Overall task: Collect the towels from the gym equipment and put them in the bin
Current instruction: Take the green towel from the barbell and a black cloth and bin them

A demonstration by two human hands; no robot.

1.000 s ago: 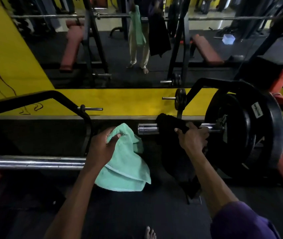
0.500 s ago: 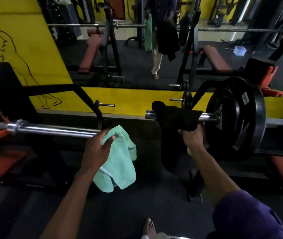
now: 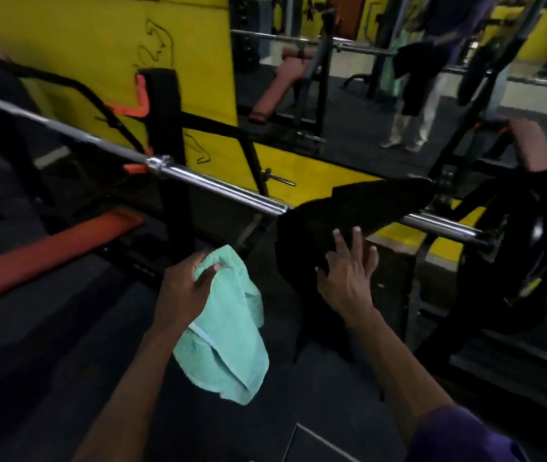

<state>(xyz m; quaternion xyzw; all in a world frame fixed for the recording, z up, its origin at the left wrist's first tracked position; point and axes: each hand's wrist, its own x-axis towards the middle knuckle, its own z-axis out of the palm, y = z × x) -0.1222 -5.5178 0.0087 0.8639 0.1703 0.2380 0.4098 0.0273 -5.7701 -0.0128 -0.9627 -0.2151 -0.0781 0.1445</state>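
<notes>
Left hand [image 3: 192, 285] gripped the green towel [image 3: 228, 345]; the straight-fingered right hand [image 3: 349, 275] touched the black towel [image 3: 359, 208] draped over the barbell [image 3: 442, 225], which next needed grasping.

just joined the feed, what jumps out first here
A mint green towel hangs bunched in the left hand, low centre. Right of it, a black towel drapes over the chrome barbell, with the right hand spread flat against it. A big black weight plate sits at the far right.

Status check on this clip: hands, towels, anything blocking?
Left hand grips mint-green terry towel. Right hand rests flat on black cloth towel draped over chrome barbell sleeve. Bin not in view.
</notes>
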